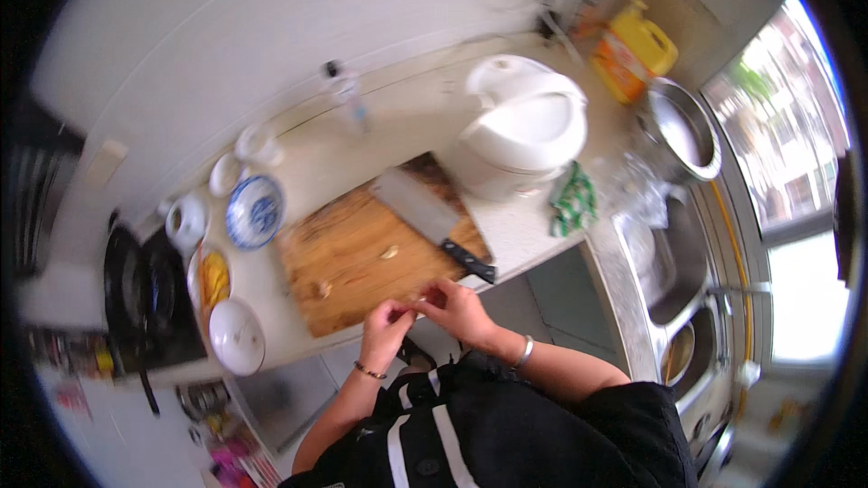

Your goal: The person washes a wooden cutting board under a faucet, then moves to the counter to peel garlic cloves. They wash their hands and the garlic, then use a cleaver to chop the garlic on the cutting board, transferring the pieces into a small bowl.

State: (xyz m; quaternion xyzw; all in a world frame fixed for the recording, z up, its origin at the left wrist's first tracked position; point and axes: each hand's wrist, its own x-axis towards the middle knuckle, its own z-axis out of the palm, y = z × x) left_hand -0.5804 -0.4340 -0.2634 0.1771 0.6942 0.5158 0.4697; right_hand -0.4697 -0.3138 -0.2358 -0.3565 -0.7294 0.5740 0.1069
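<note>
My left hand (388,327) and my right hand (461,312) meet at the fingertips, just off the near edge of a wooden cutting board (346,244). Pinched between them is a small pale piece, perhaps a garlic clove (422,299), mostly covered by the fingers. A pale clove-like piece (388,252) lies mid-board, and a brownish scrap (322,289) sits near its left side. Across the right part of the board rests a cleaver (417,205), its black handle (469,261) reaching past the board's right edge towards me.
Behind the board stands a white rice cooker (525,135), with a green-patterned cloth (575,202) beside it. Bowls, a blue-white dish (255,211) and a wok (146,285) line the left. The steel sink (678,285) and a metal pot (681,132) are rightward.
</note>
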